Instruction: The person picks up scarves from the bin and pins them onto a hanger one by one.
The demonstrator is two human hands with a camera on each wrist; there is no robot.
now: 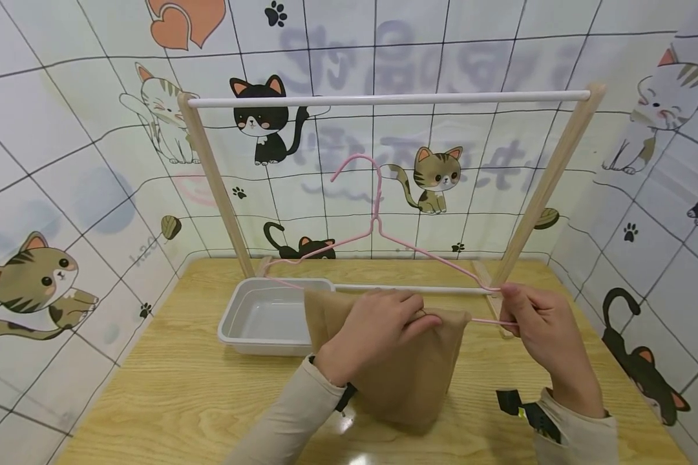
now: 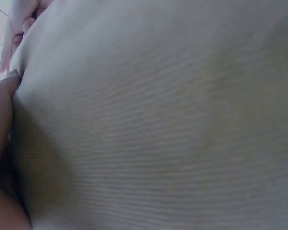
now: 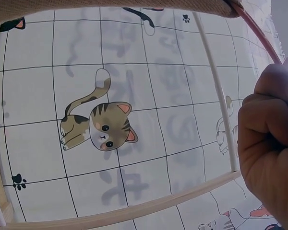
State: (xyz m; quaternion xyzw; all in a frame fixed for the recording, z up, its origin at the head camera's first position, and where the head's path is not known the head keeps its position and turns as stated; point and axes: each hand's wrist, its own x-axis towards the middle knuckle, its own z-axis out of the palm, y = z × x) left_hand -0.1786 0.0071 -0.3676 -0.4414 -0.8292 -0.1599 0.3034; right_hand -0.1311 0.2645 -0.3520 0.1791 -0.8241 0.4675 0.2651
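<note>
A pink wire hanger (image 1: 427, 250) stands upright in the head view, its hook pointing up and left. Over its bottom bar hangs a brown cloth (image 1: 410, 387). My left hand (image 1: 378, 326) pinches the cloth's upper edge near the bar. At the hanger's right corner, my right hand (image 1: 538, 323) grips the pink wire with curled fingers. The cloth (image 2: 158, 129) fills most of the left wrist view, with left-hand fingers at its left edge. In the right wrist view, the curled right hand (image 3: 271, 134) holds the wire (image 3: 261, 36), and the cloth's edge crosses the top.
A white plastic tray (image 1: 238, 342) sits on the wooden table (image 1: 169, 387), left of the cloth. Behind stands a rack with a white top rail (image 1: 384, 100) and wooden side posts (image 1: 549, 187). Cat-patterned sheeting (image 1: 477, 51) surrounds the table at the back and sides.
</note>
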